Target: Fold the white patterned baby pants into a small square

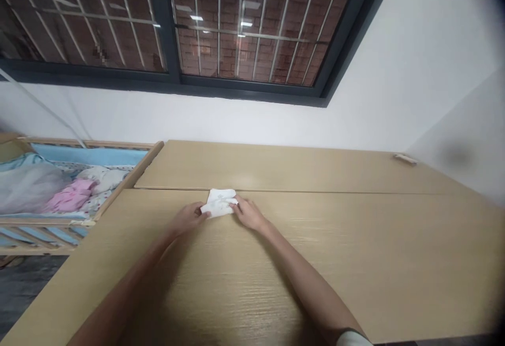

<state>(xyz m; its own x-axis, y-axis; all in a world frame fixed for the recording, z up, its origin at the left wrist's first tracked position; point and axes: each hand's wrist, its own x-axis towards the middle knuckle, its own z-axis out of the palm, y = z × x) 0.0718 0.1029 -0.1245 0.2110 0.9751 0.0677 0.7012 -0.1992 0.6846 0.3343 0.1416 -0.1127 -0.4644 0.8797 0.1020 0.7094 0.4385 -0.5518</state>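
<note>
Bare forearms [310, 277] are spanning the lower view, both being cut off at the bottom, with a pale sleeve [352, 338] only just showing on the right one. Between the two hands a white cloth [219, 202] is lying folded on the wood; whether it is fabric or paper is hard to make out. On the cloth's left side the left hand [187, 219] is pinching its edge; on its right side the right hand [249, 213] is grasping the other edge, some fingertips being hidden. The cloth's far edge is meeting the seam [315, 192] between a front panel [355, 251] and a rear panel [295, 167]. Right of the cloth the front panel is stretching far, giving wide room; left of it the panel's edge is coming sooner, beside a wooden crib [124, 183] holding a pink cloth [73, 194] and being cut off. Beyond the cloth a white wall [366, 120] and dark window frame [173, 46] are rising. Far right of the cloth, a small pale object [405, 160] is lying near the wall, too small to identify.
</note>
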